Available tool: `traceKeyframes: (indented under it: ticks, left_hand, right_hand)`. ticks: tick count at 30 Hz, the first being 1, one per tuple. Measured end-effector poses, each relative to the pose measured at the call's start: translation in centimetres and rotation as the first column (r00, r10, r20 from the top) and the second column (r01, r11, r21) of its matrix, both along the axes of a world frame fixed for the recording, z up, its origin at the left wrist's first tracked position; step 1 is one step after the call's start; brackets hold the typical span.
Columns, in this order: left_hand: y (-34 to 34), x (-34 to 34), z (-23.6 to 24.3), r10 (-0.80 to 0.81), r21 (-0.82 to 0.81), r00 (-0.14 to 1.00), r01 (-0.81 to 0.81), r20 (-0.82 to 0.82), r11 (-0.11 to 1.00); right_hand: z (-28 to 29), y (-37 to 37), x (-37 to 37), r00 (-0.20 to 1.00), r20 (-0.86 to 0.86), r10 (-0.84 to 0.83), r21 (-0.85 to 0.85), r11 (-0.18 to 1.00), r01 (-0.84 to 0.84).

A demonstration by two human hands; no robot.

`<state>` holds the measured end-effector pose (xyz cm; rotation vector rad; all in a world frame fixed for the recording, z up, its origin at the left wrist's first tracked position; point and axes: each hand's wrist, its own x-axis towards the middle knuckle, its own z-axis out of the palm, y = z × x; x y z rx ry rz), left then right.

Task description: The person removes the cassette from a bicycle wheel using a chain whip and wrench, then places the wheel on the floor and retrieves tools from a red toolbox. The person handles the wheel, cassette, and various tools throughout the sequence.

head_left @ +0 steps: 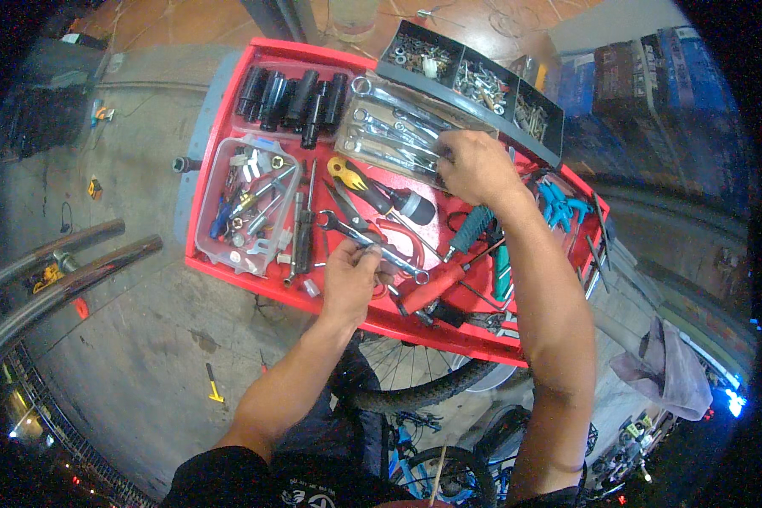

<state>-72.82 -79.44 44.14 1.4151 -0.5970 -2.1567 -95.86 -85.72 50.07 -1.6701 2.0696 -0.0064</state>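
Observation:
My left hand [354,275] grips a combination wrench [381,249] by its middle, over the front part of a red tool tray [220,269]. The wrench slants, its open jaw up to the left and its ring end down to the right. My right hand [476,166] reaches into the right end of a cardboard box [474,124] of silver combination wrenches [389,135]. Its fingers are curled in a pinch among the wrench ends, and what they hold is hidden. Yellow-and-black pliers [357,182] lie between my hands.
Black sockets [300,102] fill the tray's back left; a clear bin [229,250] of small parts sits below them. A dark box [516,80] of fasteners stands behind. Screwdrivers [432,289] and teal-handled tools [560,206] lie right. A bicycle wheel [427,388] is below the tray.

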Motion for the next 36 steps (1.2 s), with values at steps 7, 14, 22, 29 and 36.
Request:
traceKeyframes:
  ticks: [7, 14, 22, 29, 36]
  left_hand:
    - [-0.1, -0.1, 0.4, -0.004, -0.007, 1.0, 0.004, -0.008, 1.0]
    - [-0.2, 0.1, 0.3, -0.032, -0.008, 0.999, 0.033, 0.029, 0.999]
    - [-0.2, 0.0, 0.2, -0.015, 0.002, 0.999, 0.015, 0.029, 1.0]
    - [0.1, 0.0, -0.2, 0.009, 0.002, 1.0, -0.009, 0.001, 1.0]
    - [0.0, 0.1, -0.1, -0.001, 0.006, 0.999, 0.001, 0.032, 1.0]
  right_hand:
    - [-0.4, 0.5, -0.1, 0.963, -0.169, 0.211, 0.063, 0.977, -0.203]
    - [-0.6, 0.8, -1.4, 0.932, -0.109, 0.346, 0.016, 0.938, -0.347]
    - [-1.7, -0.7, -1.0, 0.982, -0.162, 0.097, -0.139, 0.983, -0.12]
    - [-2.9, 0.2, -1.5, 0.961, -0.221, 0.164, -0.207, 0.955, -0.211]
    - [1.6, 1.5, -3.9, 0.999, 0.012, 0.047, -0.444, 0.895, -0.037]
